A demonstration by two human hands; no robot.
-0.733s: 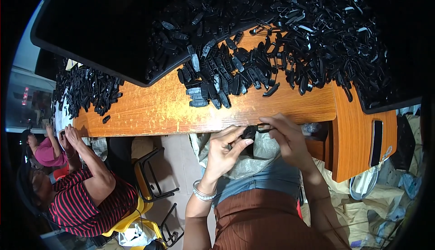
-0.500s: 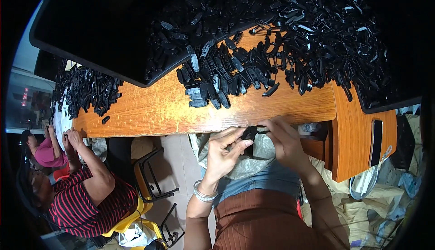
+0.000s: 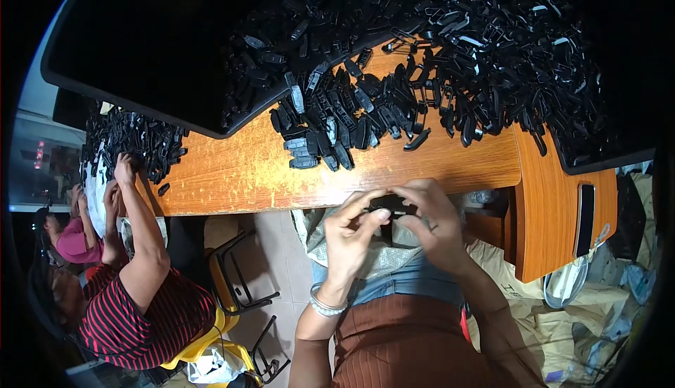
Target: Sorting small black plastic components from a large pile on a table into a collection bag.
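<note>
Just off the table's front edge, a small black plastic part (image 3: 386, 204) sits between my two hands, mostly covered by the fingers. My left hand (image 3: 346, 237) pinches its left end, the thumb lying over it. My right hand (image 3: 437, 227) curves round from the other side, fingers bent and meeting the left fingertips at the part. Below the hands, a pale woven sack (image 3: 380, 260) opens over my lap. On the wooden table ahead are loose black plastic clips (image 3: 337, 117), some lined up near a thicker heap (image 3: 506, 57) with wire-like loops.
A large black tray (image 3: 140, 78) reaches over the table at left; another tray edge (image 3: 612, 163) is at right. A phone-like dark slab (image 3: 583, 223) lies on the right side surface. Left, a co-worker in a striped shirt (image 3: 151, 310) sits near a yellow chair (image 3: 200, 349).
My right hand has shifted slightly left and curled in closer to my left hand, hiding more of the part. The co-worker's arm has reached forward to the left heap.
</note>
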